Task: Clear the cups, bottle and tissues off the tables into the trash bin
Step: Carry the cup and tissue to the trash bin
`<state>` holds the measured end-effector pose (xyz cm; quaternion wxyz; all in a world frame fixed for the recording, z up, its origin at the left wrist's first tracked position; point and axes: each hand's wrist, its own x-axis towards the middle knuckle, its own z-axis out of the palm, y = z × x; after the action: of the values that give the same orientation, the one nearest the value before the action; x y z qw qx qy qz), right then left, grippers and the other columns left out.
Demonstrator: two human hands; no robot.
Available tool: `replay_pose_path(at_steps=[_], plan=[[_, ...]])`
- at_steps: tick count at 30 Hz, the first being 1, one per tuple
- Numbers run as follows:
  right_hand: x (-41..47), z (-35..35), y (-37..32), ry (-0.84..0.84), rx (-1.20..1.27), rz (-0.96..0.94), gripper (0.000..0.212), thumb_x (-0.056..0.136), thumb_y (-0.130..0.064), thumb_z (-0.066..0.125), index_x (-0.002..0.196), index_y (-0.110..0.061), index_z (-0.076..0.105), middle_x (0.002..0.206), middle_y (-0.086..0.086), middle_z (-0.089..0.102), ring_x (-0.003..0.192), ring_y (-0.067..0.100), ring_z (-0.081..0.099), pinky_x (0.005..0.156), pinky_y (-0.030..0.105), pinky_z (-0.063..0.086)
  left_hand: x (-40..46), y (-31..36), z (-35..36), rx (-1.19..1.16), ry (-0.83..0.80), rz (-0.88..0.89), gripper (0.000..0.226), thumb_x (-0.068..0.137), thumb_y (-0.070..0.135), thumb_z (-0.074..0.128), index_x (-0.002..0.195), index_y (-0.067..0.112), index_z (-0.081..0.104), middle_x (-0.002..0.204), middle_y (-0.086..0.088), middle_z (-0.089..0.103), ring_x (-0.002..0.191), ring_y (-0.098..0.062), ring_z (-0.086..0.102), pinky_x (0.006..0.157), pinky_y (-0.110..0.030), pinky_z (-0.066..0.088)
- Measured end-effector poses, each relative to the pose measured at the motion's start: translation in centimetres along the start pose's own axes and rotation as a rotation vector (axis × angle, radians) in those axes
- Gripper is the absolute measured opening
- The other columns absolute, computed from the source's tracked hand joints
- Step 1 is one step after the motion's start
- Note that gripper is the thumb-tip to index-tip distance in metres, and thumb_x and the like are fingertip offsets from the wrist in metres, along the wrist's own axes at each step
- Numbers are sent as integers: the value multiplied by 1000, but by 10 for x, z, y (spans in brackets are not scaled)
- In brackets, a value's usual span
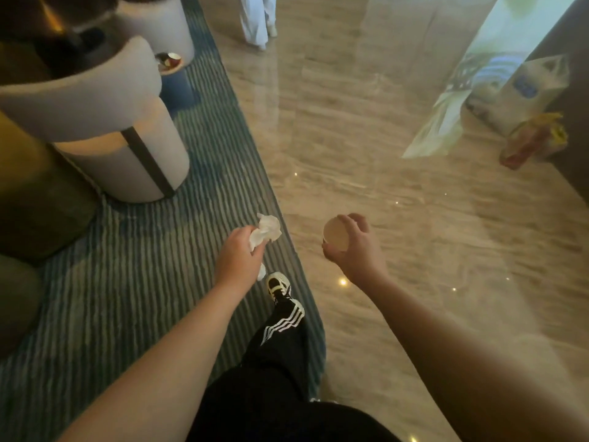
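Observation:
My left hand is closed around crumpled white tissues, which stick out above and below my fingers. A paper cup is gripped in my right hand, its round open mouth turned toward the camera. Both hands hang over the edge where the striped carpet meets the polished floor. No trash bin is visible.
A pale round armchair stands on the striped green carpet at left. A small side table with items on it sits behind it. Another person's white-trousered legs stand far ahead. Plastic bags lean against a dark wall at right.

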<state>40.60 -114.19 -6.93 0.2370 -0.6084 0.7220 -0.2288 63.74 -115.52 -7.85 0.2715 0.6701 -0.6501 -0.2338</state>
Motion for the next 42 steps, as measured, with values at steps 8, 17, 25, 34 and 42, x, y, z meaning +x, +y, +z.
replay_pose_path(at_steps=[8, 17, 25, 34, 42], plan=[[256, 4, -56, -127, -25, -126, 69, 79, -45, 69, 137, -24, 39, 136, -7, 34, 116, 22, 45, 94, 43, 49, 235, 7, 5, -21, 94, -117, 14, 90, 20, 63, 100, 10, 63, 90, 2, 54, 79, -15, 52, 65, -26, 37], [463, 1, -110, -146, 17, -166, 68, 79, -43, 69, 138, -24, 40, 138, -6, 35, 120, 22, 43, 96, 40, 46, 435, 20, -7, -17, 151, -191, 9, 89, 16, 63, 90, 7, 62, 88, -6, 60, 79, -22, 55, 64, -34, 41], [699, 26, -139, -152, 39, -254, 69, 78, -44, 69, 137, -22, 41, 137, -5, 37, 119, 22, 44, 94, 41, 46, 636, 2, 10, -8, 256, -265, 11, 88, 15, 63, 86, 5, 60, 83, -4, 58, 77, -23, 54, 65, -37, 42], [977, 40, -200, -331, -43, -446, 68, 79, -44, 68, 137, -25, 39, 137, -6, 34, 117, 24, 46, 91, 39, 49, 881, 11, 20, -11, 399, -376, 6, 90, 16, 63, 89, 10, 62, 82, -1, 59, 75, -19, 53, 62, -34, 41], [1124, 82, -262, -435, -20, -533, 68, 78, -44, 69, 136, -23, 42, 137, -6, 36, 118, 22, 44, 94, 35, 44, 1009, -23, 0, -7, 502, -505, 5, 90, 16, 63, 93, 12, 62, 80, 5, 53, 74, -11, 48, 63, -27, 34]])
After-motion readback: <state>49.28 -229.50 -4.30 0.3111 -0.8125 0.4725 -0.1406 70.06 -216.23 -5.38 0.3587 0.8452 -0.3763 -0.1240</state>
